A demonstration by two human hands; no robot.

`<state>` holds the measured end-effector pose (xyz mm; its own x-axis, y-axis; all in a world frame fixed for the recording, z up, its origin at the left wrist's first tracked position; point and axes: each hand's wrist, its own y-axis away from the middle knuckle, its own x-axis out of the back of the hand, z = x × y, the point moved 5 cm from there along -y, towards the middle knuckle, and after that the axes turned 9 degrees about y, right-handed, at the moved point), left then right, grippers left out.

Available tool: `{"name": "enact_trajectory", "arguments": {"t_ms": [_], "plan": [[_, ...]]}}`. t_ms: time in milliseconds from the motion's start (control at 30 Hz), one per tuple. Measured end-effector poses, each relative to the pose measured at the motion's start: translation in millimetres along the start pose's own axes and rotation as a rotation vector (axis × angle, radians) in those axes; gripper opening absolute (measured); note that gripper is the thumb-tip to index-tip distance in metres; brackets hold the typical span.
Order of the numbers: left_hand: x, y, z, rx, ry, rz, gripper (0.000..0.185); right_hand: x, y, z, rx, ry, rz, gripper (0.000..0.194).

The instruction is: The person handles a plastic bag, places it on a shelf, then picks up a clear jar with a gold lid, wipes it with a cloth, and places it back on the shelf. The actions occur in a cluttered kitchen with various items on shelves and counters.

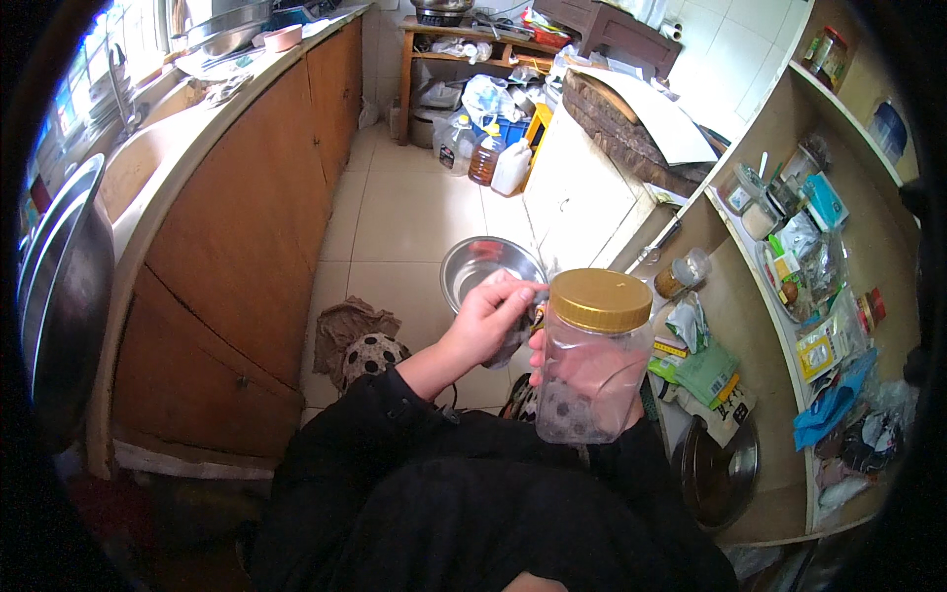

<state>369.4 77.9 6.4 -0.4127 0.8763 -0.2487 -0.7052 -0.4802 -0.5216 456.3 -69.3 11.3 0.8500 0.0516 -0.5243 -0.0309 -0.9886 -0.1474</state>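
A clear plastic jar (592, 385) with a gold screw lid (601, 300) is held upright in front of my lap. My right hand (536, 357) grips it from behind, and its palm shows through the clear wall. Just left of the lid, my left hand (484, 318) has its fingers closed on a dark grey, limp piece of material (510, 348); whether it is cloth or thin plastic is unclear. Past my left hand, a stainless steel basin (459, 274) sits on the tiled floor. No contents can be made out in the jar.
Open shelves (769, 285) with jars and packets rise on my right. Wooden cabinets (229, 200) under a sink counter run along the left. A brown cloth (351, 329) lies near my polka-dotted shoe (370, 355). Bottles (484, 155) stand farther back beside a white cabinet (570, 200).
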Motion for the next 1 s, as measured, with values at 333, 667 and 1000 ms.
{"name": "enact_trajectory", "arguments": {"t_ms": [333,667,1000], "plan": [[13.6,-10.9,93.9,-0.17,0.097,0.093,0.025,-12.1,0.8,-21.5,0.095,0.323,0.047,0.107],[-40.1,3.1,138.5,-0.437,-0.52,-0.506,0.022,14.0,6.2,-11.8,-0.113,0.208,-0.106,0.123],[5.9,-8.7,92.0,-0.177,-0.911,-0.138,0.017,17.6,16.0,-10.9,-0.099,0.337,-0.076,0.124]]}}
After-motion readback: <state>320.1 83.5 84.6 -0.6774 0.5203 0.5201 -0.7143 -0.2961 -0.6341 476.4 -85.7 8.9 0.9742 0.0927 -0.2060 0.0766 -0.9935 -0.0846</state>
